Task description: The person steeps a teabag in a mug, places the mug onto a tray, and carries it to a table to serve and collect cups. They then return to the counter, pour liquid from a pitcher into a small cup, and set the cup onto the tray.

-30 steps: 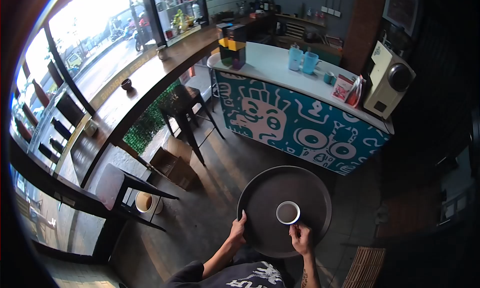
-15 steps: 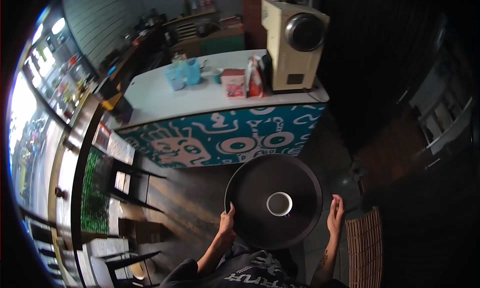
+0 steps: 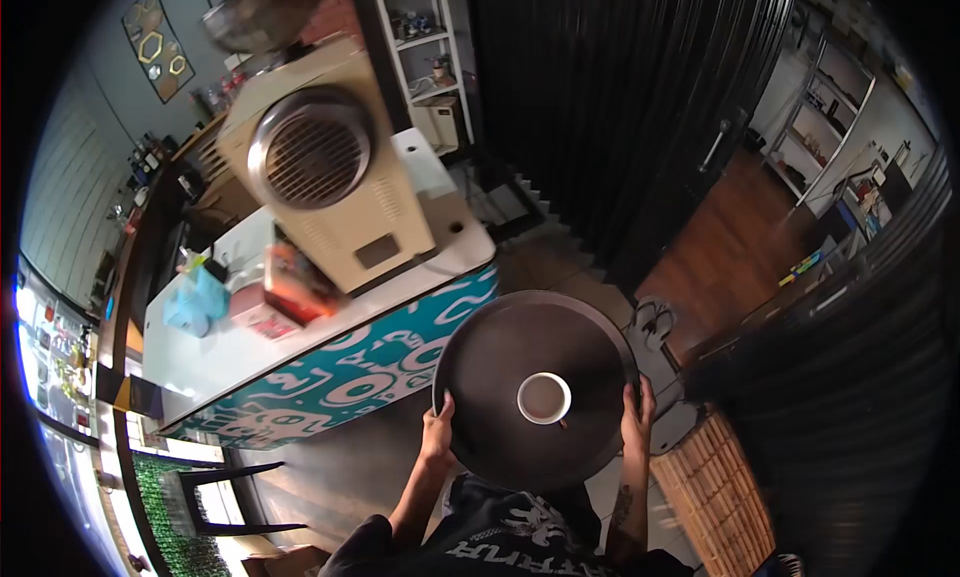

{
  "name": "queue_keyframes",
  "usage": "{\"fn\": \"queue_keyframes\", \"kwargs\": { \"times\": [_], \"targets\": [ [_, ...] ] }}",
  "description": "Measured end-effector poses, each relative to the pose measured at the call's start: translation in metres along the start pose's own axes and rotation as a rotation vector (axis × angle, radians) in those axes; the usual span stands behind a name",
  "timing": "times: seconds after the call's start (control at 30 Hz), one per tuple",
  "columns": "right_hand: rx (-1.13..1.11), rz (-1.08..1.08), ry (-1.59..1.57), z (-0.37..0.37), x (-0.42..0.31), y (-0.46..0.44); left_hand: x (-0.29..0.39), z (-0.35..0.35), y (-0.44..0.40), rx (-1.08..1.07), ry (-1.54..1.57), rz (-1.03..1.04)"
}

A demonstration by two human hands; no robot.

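A round dark tray [image 3: 490, 352] is held level in front of my body. On it, near the middle, stands a white cup [image 3: 545, 398] with a brownish drink inside. My left hand [image 3: 437, 432] grips the tray's left rim, thumb on top and fingers hidden beneath. On the opposite side my right hand [image 3: 638, 414] is closed on the right rim, its thumb over the edge. Neither hand touches the cup.
Ahead to the left is a white-topped counter [image 3: 230, 362] with a teal patterned front. It carries a large beige machine [image 3: 340, 197], a red bag [image 3: 300, 282] and blue containers [image 3: 197, 302]. A slatted bamboo piece [image 3: 715, 487] stands at the right, near a dark corrugated partition [image 3: 600, 97].
My right hand has come from beside the tray onto its right rim. The view has turned right, so the counter and machine now appear further left and nearer.
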State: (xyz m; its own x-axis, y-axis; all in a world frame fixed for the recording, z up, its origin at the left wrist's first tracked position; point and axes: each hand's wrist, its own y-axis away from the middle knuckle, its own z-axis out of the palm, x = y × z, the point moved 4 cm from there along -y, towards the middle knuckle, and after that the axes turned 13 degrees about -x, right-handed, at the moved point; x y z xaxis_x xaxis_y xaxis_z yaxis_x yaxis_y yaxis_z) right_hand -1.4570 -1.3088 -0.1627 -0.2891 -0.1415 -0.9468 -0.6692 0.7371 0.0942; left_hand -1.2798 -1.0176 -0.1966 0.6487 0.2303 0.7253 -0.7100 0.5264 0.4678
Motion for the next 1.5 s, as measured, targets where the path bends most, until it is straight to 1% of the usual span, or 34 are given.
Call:
{"fn": "queue_keyframes", "kwargs": {
  "times": [0.03,0.07,0.13,0.2,0.23,0.27,0.3,0.33,0.37,0.43,0.47,0.5,0.6,0.63,0.7,0.73,0.77,0.8,0.83,0.87,0.9,0.97,1.0,1.03,1.1,1.13,1.17,1.2,1.23,1.3,1.33,1.4,1.5],
  "targets": [
    [0.101,0.008,0.064,-0.010,0.000,-0.026,0.007,0.027,-0.015,0.021,-0.015,0.007],
    [-0.009,0.003,-0.043,-0.026,0.002,-0.052,0.010,0.048,-0.033,0.037,-0.050,0.011],
    [-0.037,-0.003,-0.056,-0.053,0.000,-0.106,0.009,0.082,-0.073,0.051,-0.076,0.025],
    [-0.027,0.064,-0.054,-0.071,-0.015,-0.155,0.002,0.102,-0.112,0.101,-0.134,0.061],
    [0.011,0.134,-0.035,-0.077,-0.023,-0.175,-0.001,0.111,-0.123,0.123,-0.121,0.061],
    [-0.007,0.093,-0.135,-0.080,-0.020,-0.199,0.003,0.120,-0.136,0.173,-0.106,0.070],
    [-0.030,0.082,-0.128,-0.083,-0.020,-0.228,0.007,0.132,-0.153,0.220,-0.090,0.085],
    [-0.088,0.050,-0.177,-0.084,-0.019,-0.256,0.021,0.154,-0.162,0.198,-0.029,0.151],
    [-0.144,0.022,-0.228,-0.084,-0.019,-0.284,0.023,0.160,-0.178,0.210,-0.014,0.162],
    [-0.248,-0.023,-0.337,-0.080,-0.016,-0.333,0.041,0.181,-0.205,0.102,0.057,0.166],
    [-0.297,-0.036,-0.394,-0.075,-0.013,-0.353,0.043,0.187,-0.214,0.275,0.053,0.089],
    [-0.307,-0.032,-0.393,-0.071,-0.010,-0.371,0.050,0.196,-0.225,0.285,0.057,0.088],
    [-0.194,-0.005,-0.466,-0.060,-0.006,-0.446,0.071,0.223,-0.278,0.396,0.104,0.104],
    [-0.205,-0.025,-0.468,-0.055,0.001,-0.472,0.075,0.228,-0.299,0.394,0.113,0.124],
    [-0.244,0.054,-0.486,-0.042,0.009,-0.526,0.086,0.241,-0.344,0.344,0.160,0.214],
    [-0.193,0.068,-0.483,-0.037,-0.033,-0.537,0.097,0.248,-0.361,0.328,0.172,0.202],
    [-0.281,0.036,-0.462,-0.031,-0.041,-0.566,0.101,0.251,-0.380,0.329,0.187,0.211],
    [-0.338,0.032,-0.509,-0.025,-0.045,-0.591,0.099,0.246,-0.405,0.330,0.212,0.236],
    [-0.401,0.031,-0.556,-0.015,-0.050,-0.615,0.107,0.249,-0.419,0.337,0.237,0.266],
    [-0.411,0.033,-0.591,-0.007,-0.056,-0.635,0.113,0.253,-0.427,0.331,0.275,0.266],
    [-0.454,0.050,-0.576,0.003,-0.080,-0.647,0.114,0.250,-0.436,0.375,0.297,0.288],
    [-0.555,0.021,-0.581,0.029,-0.085,-0.683,0.116,0.236,-0.462,0.476,0.291,0.328],
    [-0.605,0.021,-0.580,0.045,-0.092,-0.700,0.146,0.256,-0.456,0.411,0.326,0.370],
    [-0.649,0.028,-0.576,0.061,-0.101,-0.715,0.161,0.257,-0.461,0.450,0.344,0.397],
    [-0.753,0.048,-0.557,0.097,-0.105,-0.747,0.172,0.254,-0.469,0.534,0.376,0.388],
    [-0.731,0.061,-0.500,0.114,-0.102,-0.767,0.170,0.246,-0.475,0.582,0.404,0.408],
    [-0.709,0.068,-0.449,0.135,-0.100,-0.787,0.169,0.234,-0.485,0.592,0.338,0.409],
    [-0.748,0.116,-0.400,0.154,-0.122,-0.791,0.174,0.224,-0.492,0.603,0.269,0.410],
    [-0.805,0.117,-0.398,0.178,-0.131,-0.802,0.187,0.225,-0.495,0.650,0.283,0.437],
    [-0.882,0.062,-0.419,0.223,-0.143,-0.831,0.215,0.237,-0.507,0.705,0.382,0.564],
    [-0.964,0.030,-0.420,0.248,-0.147,-0.848,0.229,0.240,-0.515,0.731,0.476,0.534],
    [-1.070,0.011,-0.426,0.301,-0.149,-0.886,0.250,0.238,-0.538,0.800,0.539,0.578],
    [-1.205,0.007,-0.465,0.362,-0.183,-0.929,0.282,0.228,-0.575,0.876,0.596,0.615]
  ]
}}
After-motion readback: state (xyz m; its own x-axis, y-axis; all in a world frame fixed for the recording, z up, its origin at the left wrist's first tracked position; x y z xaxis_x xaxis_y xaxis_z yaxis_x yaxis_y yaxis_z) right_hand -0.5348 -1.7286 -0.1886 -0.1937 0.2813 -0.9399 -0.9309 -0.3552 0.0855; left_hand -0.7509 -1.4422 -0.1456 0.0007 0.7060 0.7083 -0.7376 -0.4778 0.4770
